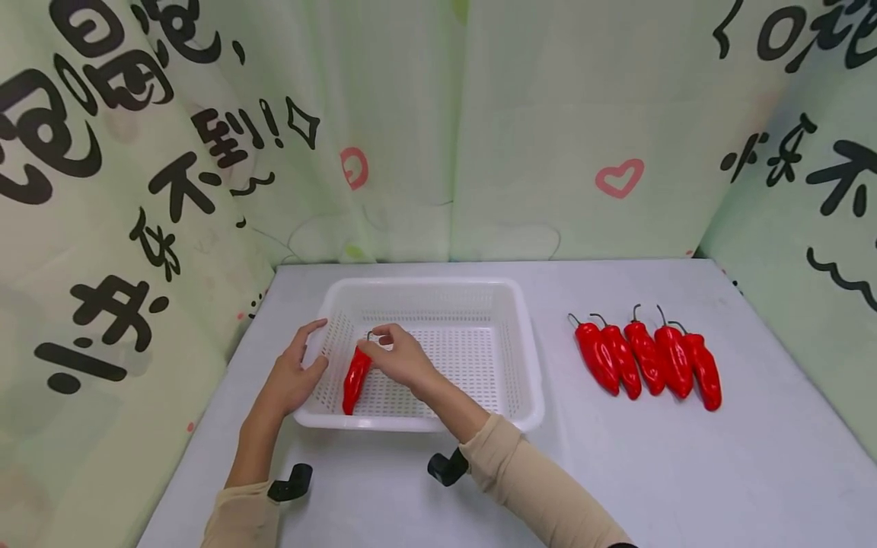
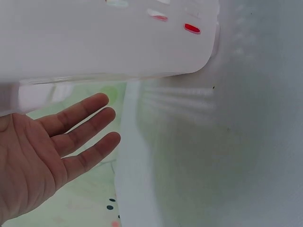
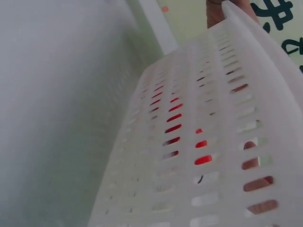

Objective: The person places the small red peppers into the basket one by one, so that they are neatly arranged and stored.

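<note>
A white perforated plastic basket (image 1: 438, 423) stands on the table. In its left part a red chili pepper (image 1: 355, 384) lies lengthwise, stem away from me. My right hand (image 1: 404, 358) reaches over the front rim and pinches the pepper at its stem end between thumb and forefinger. My left hand (image 1: 293, 380) is beside the basket's left wall, fingers spread and thumb close to the rim; in the left wrist view the left hand (image 2: 61, 146) shows straight fingers. Through slots of the basket wall (image 3: 189, 189) in the right wrist view, red of the pepper shows.
Several red chili peppers (image 1: 644, 358) lie in a row on the white table (image 1: 617, 472), right of the basket. A pale green curtain (image 1: 534, 152) with black lettering and pink hearts encloses the table at the back and sides.
</note>
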Motion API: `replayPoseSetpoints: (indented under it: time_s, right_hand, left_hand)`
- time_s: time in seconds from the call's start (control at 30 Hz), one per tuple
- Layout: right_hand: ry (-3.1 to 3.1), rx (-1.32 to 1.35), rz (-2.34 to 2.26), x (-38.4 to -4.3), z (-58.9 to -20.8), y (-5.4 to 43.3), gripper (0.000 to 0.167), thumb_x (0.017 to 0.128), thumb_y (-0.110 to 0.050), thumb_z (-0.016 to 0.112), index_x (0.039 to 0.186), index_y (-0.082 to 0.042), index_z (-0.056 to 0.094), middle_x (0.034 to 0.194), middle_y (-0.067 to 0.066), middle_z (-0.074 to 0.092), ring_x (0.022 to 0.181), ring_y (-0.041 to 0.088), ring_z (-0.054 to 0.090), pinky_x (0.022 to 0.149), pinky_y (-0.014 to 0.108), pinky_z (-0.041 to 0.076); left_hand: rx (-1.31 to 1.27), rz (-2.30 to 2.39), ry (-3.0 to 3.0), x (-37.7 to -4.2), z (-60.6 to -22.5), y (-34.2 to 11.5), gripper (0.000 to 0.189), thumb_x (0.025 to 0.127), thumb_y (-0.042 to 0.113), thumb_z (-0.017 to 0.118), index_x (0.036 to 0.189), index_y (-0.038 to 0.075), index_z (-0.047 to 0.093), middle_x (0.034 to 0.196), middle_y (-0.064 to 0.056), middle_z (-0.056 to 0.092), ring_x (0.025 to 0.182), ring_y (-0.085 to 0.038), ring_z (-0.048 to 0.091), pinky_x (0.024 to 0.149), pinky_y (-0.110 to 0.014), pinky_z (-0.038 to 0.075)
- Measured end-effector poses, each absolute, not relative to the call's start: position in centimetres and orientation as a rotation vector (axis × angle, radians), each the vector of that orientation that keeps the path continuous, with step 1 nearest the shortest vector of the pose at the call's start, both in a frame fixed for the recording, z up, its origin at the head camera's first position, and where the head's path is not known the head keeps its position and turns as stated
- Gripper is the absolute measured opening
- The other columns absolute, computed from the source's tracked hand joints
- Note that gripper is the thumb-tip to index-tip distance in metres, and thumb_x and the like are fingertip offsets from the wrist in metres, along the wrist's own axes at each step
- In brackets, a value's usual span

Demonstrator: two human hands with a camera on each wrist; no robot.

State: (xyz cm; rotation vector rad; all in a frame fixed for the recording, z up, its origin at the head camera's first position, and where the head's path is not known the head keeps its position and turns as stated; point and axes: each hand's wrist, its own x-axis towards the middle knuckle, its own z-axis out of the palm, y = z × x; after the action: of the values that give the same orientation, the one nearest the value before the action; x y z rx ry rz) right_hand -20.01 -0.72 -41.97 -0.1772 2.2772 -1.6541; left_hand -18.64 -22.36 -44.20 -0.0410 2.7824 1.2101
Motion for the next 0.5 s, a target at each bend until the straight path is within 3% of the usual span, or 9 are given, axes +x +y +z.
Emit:
replayPoseSetpoints:
  time_s: [0.33,0.5]
  right_hand:
    - [2.183,-0.209,-1.801,-19.9,-40.2,2.4,0.057,0.102,-0.038,0.06,0.146,-0.003,0.049,0.14,0.018,0.054,0.113,0.035,0.069,0.103,0.05,0.053]
    - [2.191,-0.231,-1.811,-19.4,-39.0,3.9,0.054,0.102,-0.037,0.059,0.146,-0.007,0.05,0.14,0.015,0.055,0.111,0.029,0.07,0.105,0.052,0.051]
  left_hand:
    - [-0.08,1.194,2.785,-18.6,-44.5,-22.4,0.065,0.1,0.022,0.051,0.16,0.027,0.026,0.16,-0.027,0.035,0.138,-0.053,0.042,0.092,-0.063,0.054]
    - [-0.069,1.204,2.783,-18.5,-44.3,-22.3,0.066,0.1,0.021,0.052,0.16,0.026,0.026,0.161,-0.026,0.033,0.141,-0.054,0.038,0.092,-0.064,0.053]
